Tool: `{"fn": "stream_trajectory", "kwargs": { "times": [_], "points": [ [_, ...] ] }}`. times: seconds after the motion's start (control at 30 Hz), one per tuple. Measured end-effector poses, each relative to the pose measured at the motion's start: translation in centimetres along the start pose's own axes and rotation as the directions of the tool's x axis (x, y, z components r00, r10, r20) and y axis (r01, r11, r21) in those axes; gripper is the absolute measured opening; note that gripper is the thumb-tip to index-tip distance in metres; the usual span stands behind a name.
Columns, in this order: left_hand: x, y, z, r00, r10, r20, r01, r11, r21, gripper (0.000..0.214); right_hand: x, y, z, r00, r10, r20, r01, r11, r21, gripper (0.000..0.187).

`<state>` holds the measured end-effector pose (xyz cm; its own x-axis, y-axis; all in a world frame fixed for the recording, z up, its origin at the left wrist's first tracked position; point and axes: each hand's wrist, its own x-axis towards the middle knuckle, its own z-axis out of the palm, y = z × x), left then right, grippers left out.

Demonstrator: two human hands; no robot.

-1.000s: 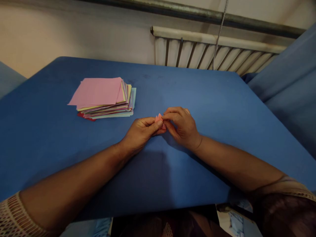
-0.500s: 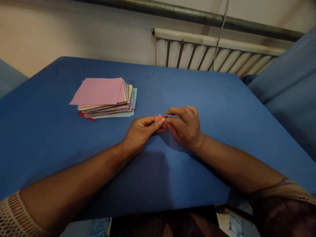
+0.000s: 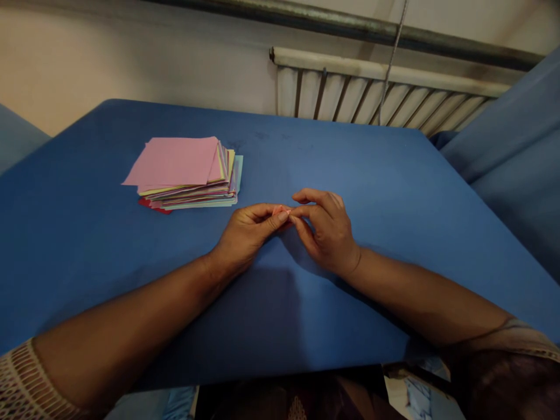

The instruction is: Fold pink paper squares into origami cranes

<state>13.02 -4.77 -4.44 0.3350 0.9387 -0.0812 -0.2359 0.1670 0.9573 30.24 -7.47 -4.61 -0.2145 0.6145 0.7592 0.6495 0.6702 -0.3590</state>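
Observation:
A small piece of folded pink paper point(image 3: 280, 209) is pinched between the thumb and fingers of my left hand point(image 3: 247, 234). My right hand point(image 3: 326, 230) grips the paper's right edge with thumb and index finger, its other fingers curled above. Both sets of fingertips meet over the middle of the table and cover most of the paper, so its full shape is hidden.
On the blue table point(image 3: 371, 181), a stack of coloured paper sheets point(image 3: 179, 163), pink on top, lies to the left beyond my left hand. A white radiator point(image 3: 341, 93) stands behind the far edge. Blue curtain fabric point(image 3: 520, 134) hangs at the right.
The folded paper has turned in my fingers and less of it shows. My right hand has shifted slightly left, its thumb now more visible. The stack has stayed put.

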Motion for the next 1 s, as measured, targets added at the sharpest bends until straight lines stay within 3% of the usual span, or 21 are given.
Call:
{"fn": "stream_trajectory", "kwargs": {
  "times": [0.3, 0.6, 0.83, 1.0],
  "points": [
    [0.0, 0.2, 0.1, 0.999, -0.001, -0.038, 0.0, 1.0, -0.023, 0.016, -0.1, -0.5, 0.5, 0.982, 0.185, -0.024, -0.179, 0.97, 0.165, 0.007],
    [0.2, -0.3, -0.4, 1.0, -0.013, 0.009, 0.013, 1.0, 0.019, 0.015, 0.0, 0.1, 0.5, 0.995, 0.099, -0.017, -0.096, 0.989, 0.114, 0.009],
    [0.3, 0.6, -0.2, 0.991, -0.113, 0.076, 0.123, 0.982, -0.142, 0.018, 0.2, -0.2, 0.9, 0.965, 0.261, -0.007, -0.244, 0.911, 0.332, 0.011],
    [0.4, 0.7, -0.5, 0.982, -0.142, 0.123, 0.162, 0.973, -0.165, 0.018, 0.2, 0.0, 1.3, 0.931, 0.362, 0.045, -0.346, 0.836, 0.425, 0.009]
  ]
}}
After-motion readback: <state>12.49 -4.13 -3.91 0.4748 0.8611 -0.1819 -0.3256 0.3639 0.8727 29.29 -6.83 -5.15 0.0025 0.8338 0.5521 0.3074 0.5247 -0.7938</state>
